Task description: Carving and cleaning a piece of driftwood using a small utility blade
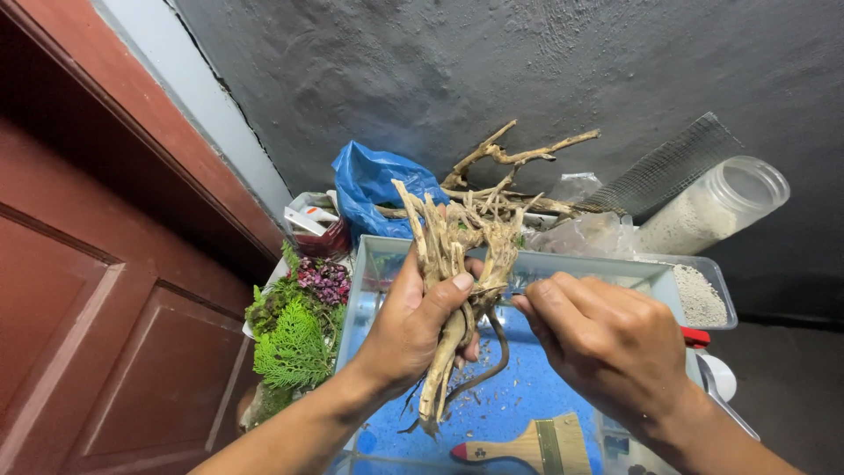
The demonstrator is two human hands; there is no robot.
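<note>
At frame centre, the left hand wraps a pale branched driftwood piece upright above a glass tank; the right hand pinches its side. A crumpled blue bag sits behind, a clear plastic jar upper right.

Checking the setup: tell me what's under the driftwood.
Under the driftwood, held in the left hand, lies the glass tank's blue floor and a paintbrush. The hands cover parts of it.

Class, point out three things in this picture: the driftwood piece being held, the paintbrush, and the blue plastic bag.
driftwood piece [457, 237]: head view, on its branched upper part.
paintbrush [519, 447]: head view, on the wooden handle.
blue plastic bag [374, 189]: head view, on its crumpled middle.
</note>
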